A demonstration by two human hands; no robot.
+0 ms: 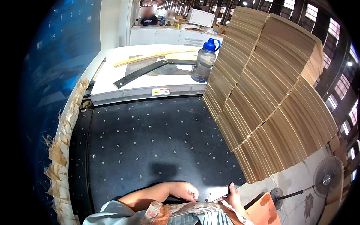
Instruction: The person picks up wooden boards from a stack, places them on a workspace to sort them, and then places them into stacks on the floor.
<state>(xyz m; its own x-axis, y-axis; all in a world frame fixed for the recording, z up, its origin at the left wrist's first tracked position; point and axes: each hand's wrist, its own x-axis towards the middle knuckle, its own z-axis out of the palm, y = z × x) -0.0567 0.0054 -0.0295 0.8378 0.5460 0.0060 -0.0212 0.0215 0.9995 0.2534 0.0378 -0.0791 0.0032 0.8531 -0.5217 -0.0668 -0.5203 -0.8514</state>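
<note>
A dark table top [150, 131] dotted with small pale studs lies in front of me. My left hand [186, 191] rests at its near edge, with the forearm laid across from the left. Its fingers are curled in, and nothing shows in them. Further right, my right hand [234, 197] is at the table's near right corner. One finger or thumb points up beside the dark edge, and the hand seems to grip that edge; its lower part is partly hidden. A patterned apron or cloth [180, 210] covers my front, close below both hands.
Tall stacks of brown board [270, 82] line the right side. At the back, a white machine top [150, 80] bears a black bar [140, 74], a yellow strip [153, 57] and a blue-lidded bottle [204, 62]. A fan [327, 180] stands right; a person [149, 19] sits far off.
</note>
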